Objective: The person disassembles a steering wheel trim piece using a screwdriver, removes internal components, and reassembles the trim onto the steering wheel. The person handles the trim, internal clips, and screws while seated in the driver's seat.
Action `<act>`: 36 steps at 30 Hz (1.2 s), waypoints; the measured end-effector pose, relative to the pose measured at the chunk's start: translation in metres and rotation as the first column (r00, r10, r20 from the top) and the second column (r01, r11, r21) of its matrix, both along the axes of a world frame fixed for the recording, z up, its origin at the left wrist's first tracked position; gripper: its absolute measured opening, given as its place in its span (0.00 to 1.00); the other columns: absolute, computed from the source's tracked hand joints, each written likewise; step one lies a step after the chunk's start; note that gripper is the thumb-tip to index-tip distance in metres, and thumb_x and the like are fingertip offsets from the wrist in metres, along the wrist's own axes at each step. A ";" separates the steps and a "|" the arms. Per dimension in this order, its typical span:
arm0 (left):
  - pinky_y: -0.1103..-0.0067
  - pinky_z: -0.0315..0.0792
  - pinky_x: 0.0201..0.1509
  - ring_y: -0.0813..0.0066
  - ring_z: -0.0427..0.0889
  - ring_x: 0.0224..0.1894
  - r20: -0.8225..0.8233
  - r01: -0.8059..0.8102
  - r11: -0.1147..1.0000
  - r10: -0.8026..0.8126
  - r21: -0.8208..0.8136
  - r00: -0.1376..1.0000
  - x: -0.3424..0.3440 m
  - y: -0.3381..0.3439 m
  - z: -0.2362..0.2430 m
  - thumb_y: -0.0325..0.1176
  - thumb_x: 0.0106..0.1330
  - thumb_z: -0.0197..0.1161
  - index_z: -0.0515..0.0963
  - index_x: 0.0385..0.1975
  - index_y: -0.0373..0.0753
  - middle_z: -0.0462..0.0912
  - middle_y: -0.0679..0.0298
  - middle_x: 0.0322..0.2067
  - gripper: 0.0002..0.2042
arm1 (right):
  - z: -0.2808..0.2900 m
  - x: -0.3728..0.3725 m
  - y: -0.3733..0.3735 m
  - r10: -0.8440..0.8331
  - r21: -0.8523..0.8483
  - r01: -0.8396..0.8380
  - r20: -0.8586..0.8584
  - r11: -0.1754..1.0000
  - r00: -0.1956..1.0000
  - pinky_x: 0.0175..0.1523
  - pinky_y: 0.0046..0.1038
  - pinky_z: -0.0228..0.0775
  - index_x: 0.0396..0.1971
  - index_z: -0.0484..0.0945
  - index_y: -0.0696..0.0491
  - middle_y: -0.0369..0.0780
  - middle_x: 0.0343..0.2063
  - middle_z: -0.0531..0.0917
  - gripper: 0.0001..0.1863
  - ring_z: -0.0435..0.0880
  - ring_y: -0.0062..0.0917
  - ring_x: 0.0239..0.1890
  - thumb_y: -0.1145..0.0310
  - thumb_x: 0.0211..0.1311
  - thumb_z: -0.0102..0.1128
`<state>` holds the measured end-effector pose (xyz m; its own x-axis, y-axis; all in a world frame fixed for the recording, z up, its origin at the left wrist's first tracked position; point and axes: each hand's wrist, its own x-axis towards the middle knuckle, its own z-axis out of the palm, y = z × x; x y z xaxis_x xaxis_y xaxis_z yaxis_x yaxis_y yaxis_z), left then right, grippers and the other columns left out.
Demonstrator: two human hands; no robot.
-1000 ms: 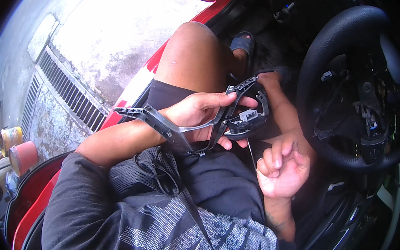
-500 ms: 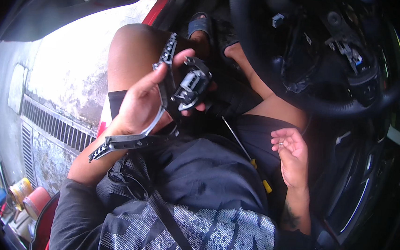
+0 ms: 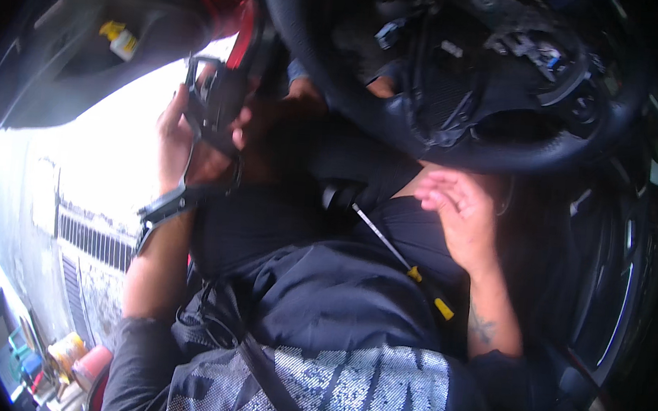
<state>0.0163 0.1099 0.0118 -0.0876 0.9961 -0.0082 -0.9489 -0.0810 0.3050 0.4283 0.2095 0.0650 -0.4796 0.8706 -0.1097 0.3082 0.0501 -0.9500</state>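
Observation:
My left hand (image 3: 175, 147) grips a black plastic trim piece (image 3: 165, 209) with thin, branching arms and a bulkier dark block at its upper end. One arm of the trim lies across my wrist; motion blur softens its details. Over my right thigh hovers my right hand (image 3: 463, 220), empty, with its fingers loosely curled and apart. A screwdriver (image 3: 384, 239) with a metal shaft and a yellow-and-black handle rests on my lap, between my two hands.
Ahead, toward the right, is a black steering wheel (image 3: 456, 155) with its centre uncovered, showing wires and metal brackets. The open car door (image 3: 53, 76) at left holds a yellow-topped white bottle (image 3: 119, 41). Buckets (image 3: 88, 364) stand outside near a wall.
My left hand has carried the trim piece left and forward, toward the door. My right hand has risen slightly toward the steering wheel. The view has shifted, bringing the wheel further left.

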 end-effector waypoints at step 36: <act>0.68 0.88 0.36 0.50 0.94 0.43 -0.132 0.393 0.870 -0.445 -0.299 0.886 0.166 0.052 -0.025 0.63 0.84 0.51 0.76 0.66 0.45 0.83 0.43 0.65 0.29 | 0.005 0.146 -0.083 -0.094 0.280 -0.004 0.336 0.960 0.937 0.47 0.31 0.80 0.49 0.87 0.53 0.37 0.37 0.89 0.19 0.89 0.29 0.44 0.71 0.59 0.83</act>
<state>0.1822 0.1620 -0.0132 0.3114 0.9035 -0.2945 -0.7962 0.4172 0.4381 0.5743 0.1269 0.0702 -0.4145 0.9099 -0.0163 0.6203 0.2694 -0.7366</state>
